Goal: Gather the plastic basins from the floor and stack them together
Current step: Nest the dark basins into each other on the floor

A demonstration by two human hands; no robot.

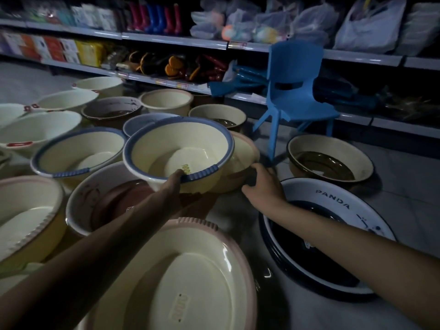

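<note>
Round glossy plastic blue-rimmed basin (178, 148), cream inside, ribbed grip: tilted above floor basins, left hand (176, 178) clamped on near rim. Right hand (262, 184) grips neighbouring pink-rimmed basin (245, 151). Blue plastic chair (295, 91): one.

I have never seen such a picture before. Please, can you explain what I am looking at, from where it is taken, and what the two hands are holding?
There is no machine here. A person wears one camera on the head, looking down at their own arms. The place is a dim shop aisle with shelves and a blue chair. Many plastic basins lie on the floor. The left hand grips the near rim of a cream basin with a blue rim, which is tilted. The right hand holds the edge of a pink-rimmed basin just behind it. A black and white basin marked PANDA lies on the right.
</note>
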